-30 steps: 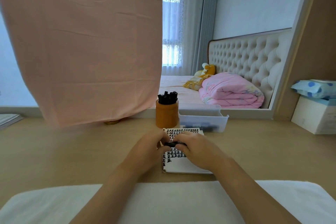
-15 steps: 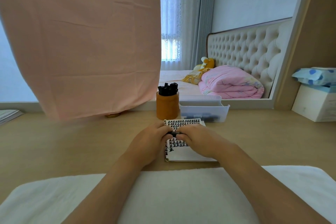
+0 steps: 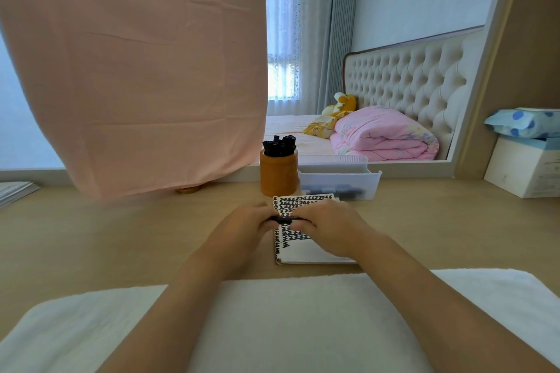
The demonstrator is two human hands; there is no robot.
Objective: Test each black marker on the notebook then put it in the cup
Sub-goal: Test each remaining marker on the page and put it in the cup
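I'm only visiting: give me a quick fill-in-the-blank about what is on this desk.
The left hand and right hand together grip one ____ marker over the notebook.
The brown cup behind it holds more ____.
The clear bin stands on the cup's ____ side.
Missing: black; markers; right.
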